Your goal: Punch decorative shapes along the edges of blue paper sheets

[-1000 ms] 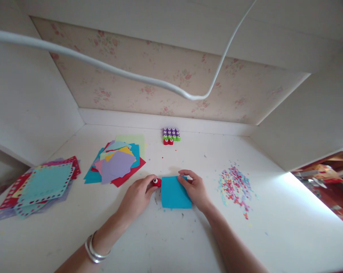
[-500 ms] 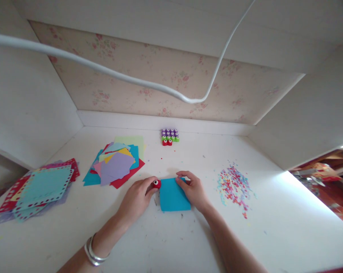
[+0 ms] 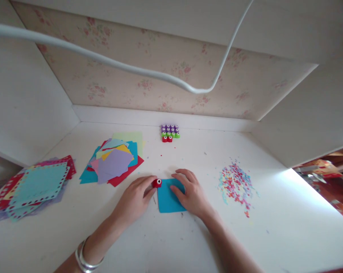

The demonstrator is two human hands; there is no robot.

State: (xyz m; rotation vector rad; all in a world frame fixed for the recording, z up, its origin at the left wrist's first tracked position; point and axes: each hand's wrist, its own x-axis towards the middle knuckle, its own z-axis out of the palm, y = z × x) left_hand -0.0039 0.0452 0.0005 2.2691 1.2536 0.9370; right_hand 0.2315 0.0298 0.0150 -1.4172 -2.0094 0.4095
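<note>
A blue square sheet of paper (image 3: 167, 201) lies on the white table in front of me. My left hand (image 3: 136, 195) pinches a small red paper punch (image 3: 157, 183) between thumb and fingers, at the sheet's upper left corner. Whether the paper's edge sits in the punch's slot, I cannot tell. My right hand (image 3: 190, 191) rests over the sheet's right part, its fingers spread and the thumb on the paper, hiding that side. Further back, several red, green and purple punches (image 3: 170, 132) stand in tight rows.
Loose coloured paper sheets (image 3: 116, 167) are piled at the left. A stack of sheets with punched borders (image 3: 40, 184) lies farther left. Scattered paper confetti (image 3: 236, 182) covers a patch at the right. A white cable (image 3: 131, 68) hangs across the upper view.
My right hand has slid left from the sheet's right edge onto its middle. The red punch has turned a little and stays at the upper left corner. The camera view has shifted slightly.
</note>
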